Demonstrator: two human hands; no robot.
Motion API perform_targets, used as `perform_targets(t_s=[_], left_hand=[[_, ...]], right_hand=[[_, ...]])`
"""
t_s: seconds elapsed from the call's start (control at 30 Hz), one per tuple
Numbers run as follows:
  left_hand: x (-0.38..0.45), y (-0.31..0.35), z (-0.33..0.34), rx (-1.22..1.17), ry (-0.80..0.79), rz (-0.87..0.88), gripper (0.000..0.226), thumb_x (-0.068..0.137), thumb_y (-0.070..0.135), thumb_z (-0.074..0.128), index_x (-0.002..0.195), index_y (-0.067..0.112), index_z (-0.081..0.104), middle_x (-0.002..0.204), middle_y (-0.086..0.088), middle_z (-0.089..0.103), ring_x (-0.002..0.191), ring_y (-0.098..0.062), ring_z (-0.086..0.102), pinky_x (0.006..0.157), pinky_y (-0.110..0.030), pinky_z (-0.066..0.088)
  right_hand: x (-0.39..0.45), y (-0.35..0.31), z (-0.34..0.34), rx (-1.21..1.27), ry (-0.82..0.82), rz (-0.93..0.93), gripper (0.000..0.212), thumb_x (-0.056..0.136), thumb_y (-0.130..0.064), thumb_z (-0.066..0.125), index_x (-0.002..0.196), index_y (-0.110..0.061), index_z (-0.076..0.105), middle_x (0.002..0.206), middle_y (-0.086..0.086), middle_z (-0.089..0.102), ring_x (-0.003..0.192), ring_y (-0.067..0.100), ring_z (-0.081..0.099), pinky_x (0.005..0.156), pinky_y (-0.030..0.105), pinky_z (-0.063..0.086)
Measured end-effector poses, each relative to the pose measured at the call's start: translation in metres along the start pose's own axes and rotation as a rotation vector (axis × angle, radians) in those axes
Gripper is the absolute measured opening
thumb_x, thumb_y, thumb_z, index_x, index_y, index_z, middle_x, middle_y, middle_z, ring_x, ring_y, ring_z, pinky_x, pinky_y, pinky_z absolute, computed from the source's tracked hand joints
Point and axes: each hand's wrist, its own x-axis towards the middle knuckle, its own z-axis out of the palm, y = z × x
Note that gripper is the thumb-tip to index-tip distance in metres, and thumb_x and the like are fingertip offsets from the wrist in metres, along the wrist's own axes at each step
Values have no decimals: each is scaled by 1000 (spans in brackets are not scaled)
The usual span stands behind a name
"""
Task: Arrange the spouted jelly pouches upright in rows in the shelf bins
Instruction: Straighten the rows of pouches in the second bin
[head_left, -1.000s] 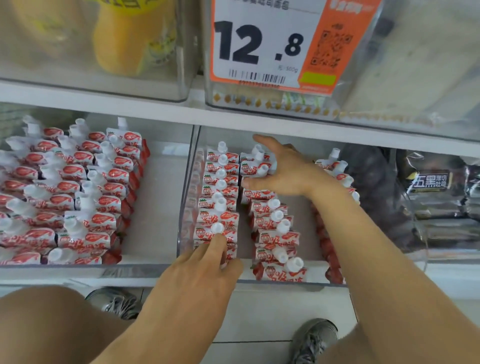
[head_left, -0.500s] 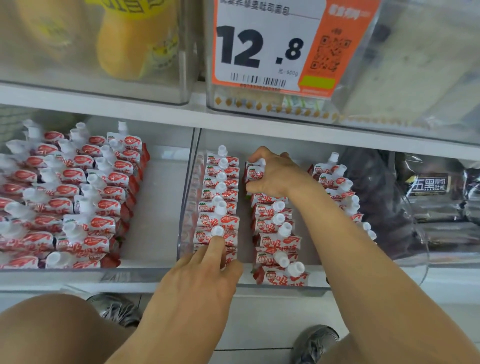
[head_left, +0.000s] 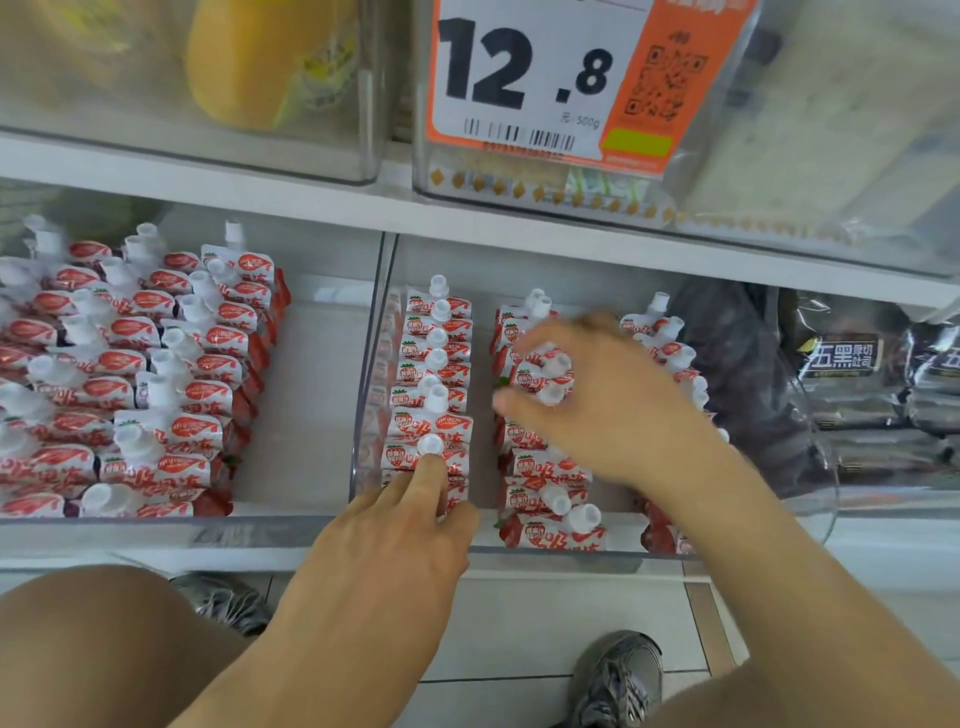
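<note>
Red-and-white spouted jelly pouches with white caps stand in three rows in the clear middle bin (head_left: 364, 415). My left hand (head_left: 395, 530) holds the front of the left row (head_left: 434, 364), index fingertip against a cap (head_left: 430, 445). My right hand (head_left: 608, 410), blurred by motion, is closed around a few pouches in the middle row (head_left: 540, 376), their caps showing between thumb and fingers. More of that row stands in front of it (head_left: 550, 506). The right row (head_left: 670, 338) is partly hidden by my right forearm.
The left bin (head_left: 156, 530) holds several crowded rows of the same pouches (head_left: 130, 395), with bare floor on its right side. Dark bagged goods (head_left: 841, 358) fill the bin to the right. An orange price tag (head_left: 545, 78) hangs above. My shoes (head_left: 618, 675) are below the shelf.
My right hand has moved from the back of the middle row toward the front, closing on pouches there. My left hand has stayed at the front of the left row.
</note>
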Motion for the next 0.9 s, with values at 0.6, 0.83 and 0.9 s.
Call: perform_targets(t_s=[0.6,0.83,0.9], left_hand=[[-3,0,-10,-89,-121,-17,31,63,45,80,71,23,59,85,1,49,56,-17,56,44,-32,48],[44,30,-42,-915,202,-374,5,93,28,61,93,29,66,89,14,67,83,-2,62,71,-8,45],[82,32,-29,-1011,140,-544,11,94,17,56,101,23,63,96,8,68,91,-6,62,80,-12,47]], right_hand=[[-41,31,32,137,-299,94,90,72,-49,82,137,-59,21,140,1,33,120,27,55,102,33,44],[-32,62,-13,714,-191,94,113,67,-59,78,155,-42,9,143,-29,26,137,-1,28,116,26,30],[-19,70,-7,831,-5,186,90,80,-41,79,151,-26,25,129,-24,45,126,7,48,103,21,40]])
